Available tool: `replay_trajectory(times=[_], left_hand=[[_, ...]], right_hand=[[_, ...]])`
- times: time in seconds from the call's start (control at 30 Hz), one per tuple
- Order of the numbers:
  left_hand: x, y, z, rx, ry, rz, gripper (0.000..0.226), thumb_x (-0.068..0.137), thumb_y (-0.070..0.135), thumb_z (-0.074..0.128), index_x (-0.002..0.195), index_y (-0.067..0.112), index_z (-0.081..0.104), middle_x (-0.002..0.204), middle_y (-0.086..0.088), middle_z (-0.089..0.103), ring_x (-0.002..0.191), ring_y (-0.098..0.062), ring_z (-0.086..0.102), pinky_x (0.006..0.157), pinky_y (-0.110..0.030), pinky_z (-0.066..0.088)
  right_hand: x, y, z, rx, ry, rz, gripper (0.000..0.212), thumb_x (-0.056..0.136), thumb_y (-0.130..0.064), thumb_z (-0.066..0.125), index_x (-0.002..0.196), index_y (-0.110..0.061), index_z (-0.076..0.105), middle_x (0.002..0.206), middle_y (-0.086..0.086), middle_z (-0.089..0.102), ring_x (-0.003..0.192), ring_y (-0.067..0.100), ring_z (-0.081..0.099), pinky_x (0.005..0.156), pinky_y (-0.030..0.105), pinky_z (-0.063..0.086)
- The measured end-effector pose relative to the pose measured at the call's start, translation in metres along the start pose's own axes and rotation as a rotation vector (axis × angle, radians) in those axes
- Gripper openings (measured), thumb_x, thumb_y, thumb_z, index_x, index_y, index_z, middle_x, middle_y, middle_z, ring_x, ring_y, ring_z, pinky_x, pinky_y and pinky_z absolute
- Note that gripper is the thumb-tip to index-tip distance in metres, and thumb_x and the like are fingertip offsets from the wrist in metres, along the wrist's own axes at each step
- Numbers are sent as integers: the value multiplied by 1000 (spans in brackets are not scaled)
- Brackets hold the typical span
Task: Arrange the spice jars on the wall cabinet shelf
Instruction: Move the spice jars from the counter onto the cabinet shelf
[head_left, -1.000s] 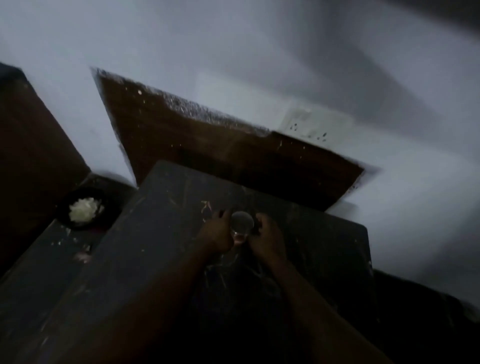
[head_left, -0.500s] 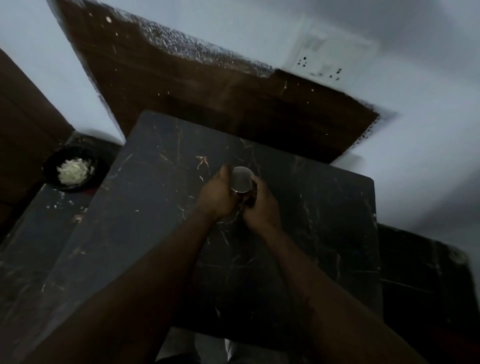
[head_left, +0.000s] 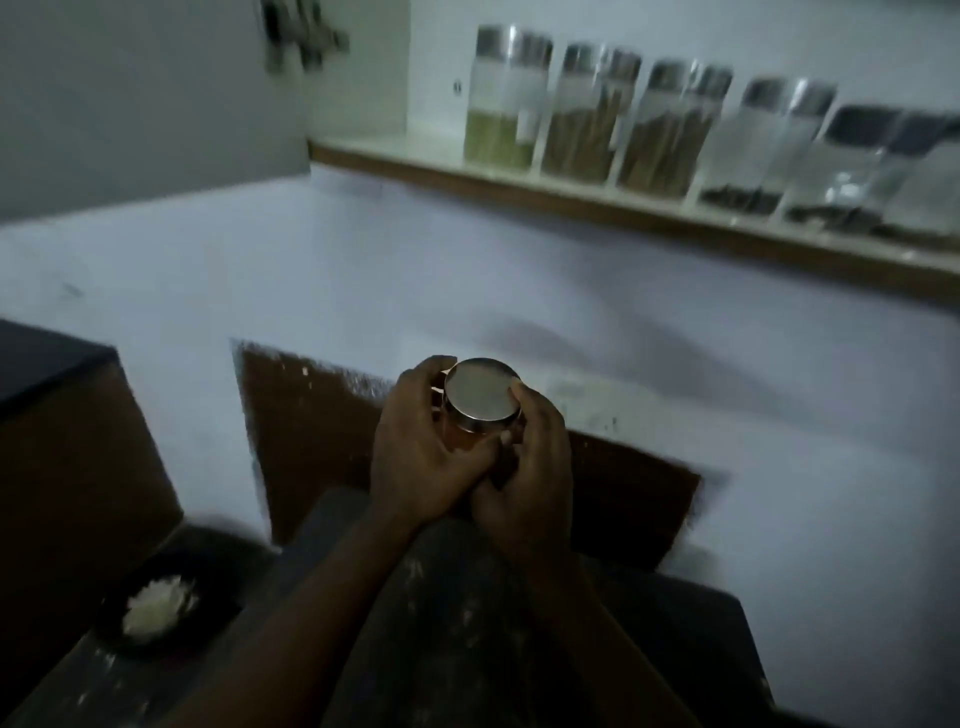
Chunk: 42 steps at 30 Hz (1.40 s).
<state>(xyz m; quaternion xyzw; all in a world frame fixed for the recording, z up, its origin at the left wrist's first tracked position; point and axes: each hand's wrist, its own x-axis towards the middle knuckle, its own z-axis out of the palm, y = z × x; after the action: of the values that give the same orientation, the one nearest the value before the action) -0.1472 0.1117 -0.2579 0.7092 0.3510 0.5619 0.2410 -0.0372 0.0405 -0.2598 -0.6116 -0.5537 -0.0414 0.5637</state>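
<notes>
Both hands curl round a small glass spice jar (head_left: 480, 415) with a flat metal lid (head_left: 483, 387), the left hand (head_left: 415, 457) on its left side and the right hand (head_left: 535, 457) on its right; it is held above the dark counter (head_left: 467, 649), below the wall cabinet shelf (head_left: 571, 200) where tall jars (head_left: 579, 119) stand in a row; the glass looks stiff, smooth and breakable, probably light; the body under the lid seems the safest hold.
</notes>
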Motion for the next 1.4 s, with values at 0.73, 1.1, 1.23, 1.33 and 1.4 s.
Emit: replay_trajectory(times=[0.73,1.1,1.23,1.33,1.4], left_hand=[[278,110,-84,121,231,2,82,81,54,76,147,23,40,133,-5,65,113,-27,66,88,-39,54],[296,91,-66,613,300,123,28,98,36,56,103,10,65,94,-17,66,84,-36,62,64,-34,36],[274,91,-68,579,250,208,28,98,25,53,118,13,70,104,-17,69,97,-39,61,73,-37,43],[242,88,-65,392,278,253,30,94,24,57,118,21,73,112,-6,73,99,-30,65,82,-38,52],[214,88,-55,312,278,294,29,92,24,57,116,24,74,113,2,73,102,-24,65,86,-38,52]], right_hand=[[289,-159,35,-122,-63,-168,73,92,-29,62,153,-27,22,123,8,66,105,29,68,83,41,59],[307,-144,58,-301,52,-223,46,102,-34,57,140,-14,43,112,11,69,99,30,69,75,35,53],[294,-147,43,-157,30,-279,27,97,-26,63,119,-13,58,100,11,73,92,32,70,73,38,55],[265,-133,29,-5,84,-308,19,86,-12,65,105,-13,63,87,0,70,80,20,68,70,44,57],[240,-115,21,26,103,-316,18,84,-9,66,101,-15,63,82,-8,67,77,9,66,69,41,57]])
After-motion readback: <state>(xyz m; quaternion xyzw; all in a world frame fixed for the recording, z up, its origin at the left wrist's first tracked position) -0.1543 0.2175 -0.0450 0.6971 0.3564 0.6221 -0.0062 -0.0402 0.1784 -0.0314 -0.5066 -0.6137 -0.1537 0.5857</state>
